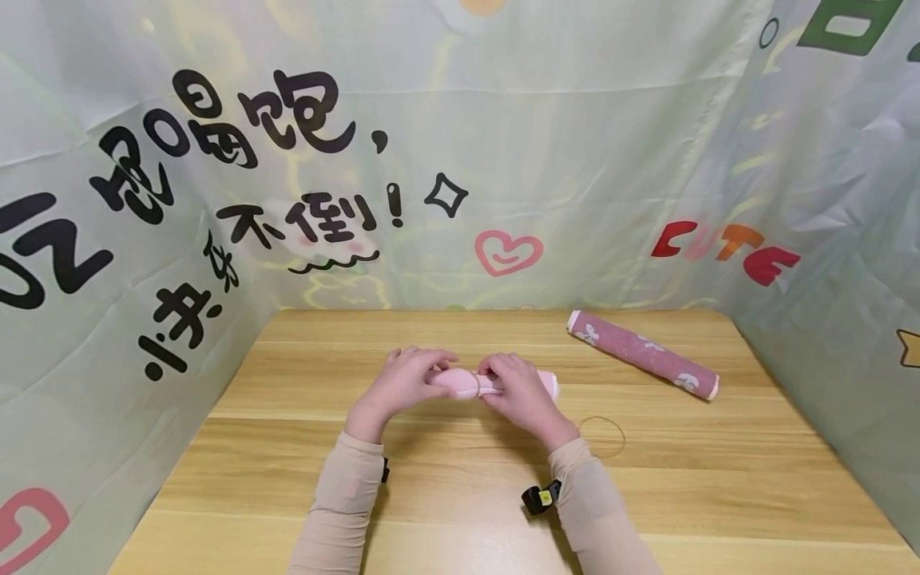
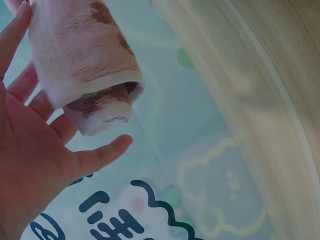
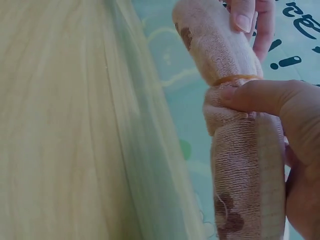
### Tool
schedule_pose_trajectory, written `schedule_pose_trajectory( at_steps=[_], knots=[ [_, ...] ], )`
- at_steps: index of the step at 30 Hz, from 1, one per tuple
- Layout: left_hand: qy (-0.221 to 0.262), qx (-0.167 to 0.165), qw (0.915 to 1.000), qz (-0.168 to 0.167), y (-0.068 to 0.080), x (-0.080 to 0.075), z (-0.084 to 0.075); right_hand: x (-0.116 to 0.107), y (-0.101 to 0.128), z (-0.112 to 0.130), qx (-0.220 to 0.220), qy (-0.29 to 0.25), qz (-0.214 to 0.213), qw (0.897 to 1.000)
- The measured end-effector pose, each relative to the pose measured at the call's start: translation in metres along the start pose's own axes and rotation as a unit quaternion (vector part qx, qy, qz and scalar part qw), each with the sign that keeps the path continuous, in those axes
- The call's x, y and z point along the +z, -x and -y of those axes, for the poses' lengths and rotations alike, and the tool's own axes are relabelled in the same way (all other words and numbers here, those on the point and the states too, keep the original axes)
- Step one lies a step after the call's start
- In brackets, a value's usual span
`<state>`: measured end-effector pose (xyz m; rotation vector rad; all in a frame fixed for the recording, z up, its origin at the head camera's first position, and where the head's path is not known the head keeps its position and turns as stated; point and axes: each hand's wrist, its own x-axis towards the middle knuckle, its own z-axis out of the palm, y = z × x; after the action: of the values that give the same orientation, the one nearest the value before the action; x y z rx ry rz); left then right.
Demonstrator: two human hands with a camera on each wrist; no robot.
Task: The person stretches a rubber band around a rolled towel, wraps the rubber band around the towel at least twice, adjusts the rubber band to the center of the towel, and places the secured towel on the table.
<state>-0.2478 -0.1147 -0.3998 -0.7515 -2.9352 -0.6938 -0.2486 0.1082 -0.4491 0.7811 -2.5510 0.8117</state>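
Note:
A pale pink rolled towel (image 1: 460, 382) lies crosswise just above the wooden table (image 1: 460, 503), held between both hands. My left hand (image 1: 402, 382) grips its left end; in the left wrist view the roll (image 2: 85, 55) lies against the fingers of that hand (image 2: 30, 150). My right hand (image 1: 519, 390) grips the right half, and its thumb (image 3: 250, 95) presses at a thin rubber band (image 3: 235, 78) that cinches the roll (image 3: 240, 150) near its middle. The left hand's fingertips (image 3: 245, 15) pinch the roll beyond the band.
A second rolled towel (image 1: 642, 354), mauve with white prints, lies at the back right. A loose rubber band (image 1: 602, 437) lies on the table right of my right wrist. Printed cloth (image 1: 460, 160) walls in the table on three sides.

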Motion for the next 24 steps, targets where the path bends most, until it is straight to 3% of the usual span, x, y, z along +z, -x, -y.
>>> schedule_pose_trajectory(
  at_steps=[8,12,17,19,24],
  knots=[
    [-0.024,-0.025,0.9993,0.016,-0.001,0.004,-0.001,0.005,0.001,0.0,-0.032,0.033,-0.03,0.998],
    [-0.05,-0.003,0.9987,-0.009,-0.002,0.007,-0.001,0.006,0.001,0.0,-0.04,0.034,-0.022,0.998],
    [-0.1,0.027,0.9935,-0.048,-0.002,0.011,0.0,0.004,0.001,0.001,-0.016,-0.018,-0.006,1.0],
    [-0.112,0.04,0.9912,-0.059,-0.002,0.011,-0.001,0.004,0.0,0.003,-0.002,-0.036,-0.014,0.999],
    [-0.127,0.07,0.986,-0.083,-0.002,0.014,-0.003,0.007,-0.001,0.008,0.003,-0.012,-0.047,0.999]
  ],
)
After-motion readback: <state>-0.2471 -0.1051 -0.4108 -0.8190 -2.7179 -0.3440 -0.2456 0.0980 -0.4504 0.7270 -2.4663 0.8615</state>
